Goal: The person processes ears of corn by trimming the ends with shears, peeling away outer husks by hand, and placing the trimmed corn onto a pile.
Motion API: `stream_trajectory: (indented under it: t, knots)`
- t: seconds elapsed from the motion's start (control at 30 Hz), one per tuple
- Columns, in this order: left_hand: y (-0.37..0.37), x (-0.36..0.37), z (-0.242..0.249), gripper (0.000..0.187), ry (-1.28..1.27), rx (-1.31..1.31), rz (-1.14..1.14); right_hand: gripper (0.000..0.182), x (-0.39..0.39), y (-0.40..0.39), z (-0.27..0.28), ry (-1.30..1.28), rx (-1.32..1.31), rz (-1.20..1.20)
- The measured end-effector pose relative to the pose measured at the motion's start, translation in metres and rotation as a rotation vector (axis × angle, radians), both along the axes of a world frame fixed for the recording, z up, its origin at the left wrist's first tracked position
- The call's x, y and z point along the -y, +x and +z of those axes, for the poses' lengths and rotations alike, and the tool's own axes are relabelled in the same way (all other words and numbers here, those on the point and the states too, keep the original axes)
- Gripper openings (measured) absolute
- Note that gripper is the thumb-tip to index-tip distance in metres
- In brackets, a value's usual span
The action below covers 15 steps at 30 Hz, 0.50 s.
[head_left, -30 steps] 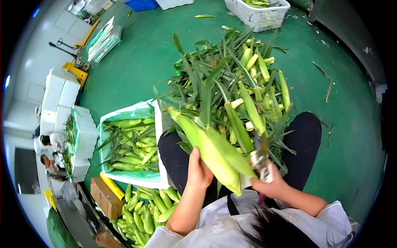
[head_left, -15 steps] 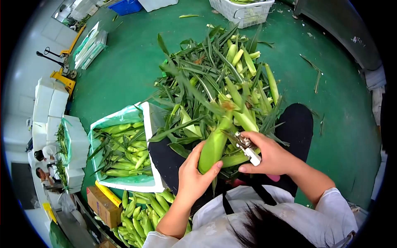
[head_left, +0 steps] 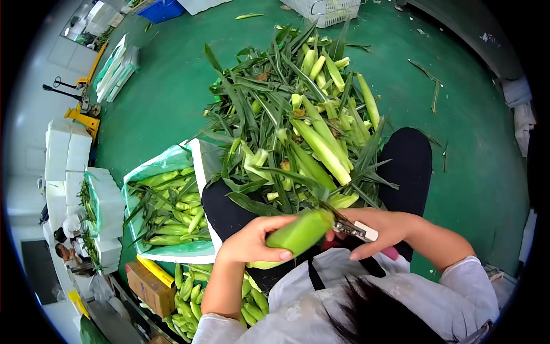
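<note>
My left hand (head_left: 247, 242) is wrapped round a green ear of corn (head_left: 301, 234) in its husk, held over my lap with the cut end turned to the right. In my right hand (head_left: 391, 228) is a pair of pruning shears (head_left: 350, 228) with a white handle end. The blades are right at the end of the ear, partly hidden by it and by my fingers. Beyond both hands, a heap of husk leaves and corn ears (head_left: 321, 137) lies on the floor between my knees.
To the left stands a white box (head_left: 207, 195) lined with green plastic and filled with corn. More ears (head_left: 189, 304) are piled near a cardboard box (head_left: 150, 286). A white crate (head_left: 329, 14) and a blue bin (head_left: 161, 10) stand farther off. Two people sit at far left.
The ear has been tipped from upright to sideways, its end now toward the right hand. The shears have moved to that end, and the long leaves at its top no longer show.
</note>
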<state>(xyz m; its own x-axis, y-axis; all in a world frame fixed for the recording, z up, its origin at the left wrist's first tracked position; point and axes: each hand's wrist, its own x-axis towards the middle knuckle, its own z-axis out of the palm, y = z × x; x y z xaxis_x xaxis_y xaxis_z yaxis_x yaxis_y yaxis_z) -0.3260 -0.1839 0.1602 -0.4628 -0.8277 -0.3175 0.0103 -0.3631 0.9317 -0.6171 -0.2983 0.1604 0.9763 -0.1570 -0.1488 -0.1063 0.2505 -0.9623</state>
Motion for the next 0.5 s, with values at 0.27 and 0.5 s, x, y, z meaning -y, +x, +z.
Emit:
stream_trajectory:
  t: [0.27, 0.5]
  knots:
    - [0.038, -0.092, -0.027, 0.084, 0.100, -0.808, 0.662, 0.032, -0.030, 0.022, -0.021, 0.501, -0.185, -0.465]
    - [0.139, -0.462, -0.076, 0.052, 0.175, -0.693, 2.159, 0.044, -0.078, 0.074, -0.036, 0.572, -0.325, -0.306]
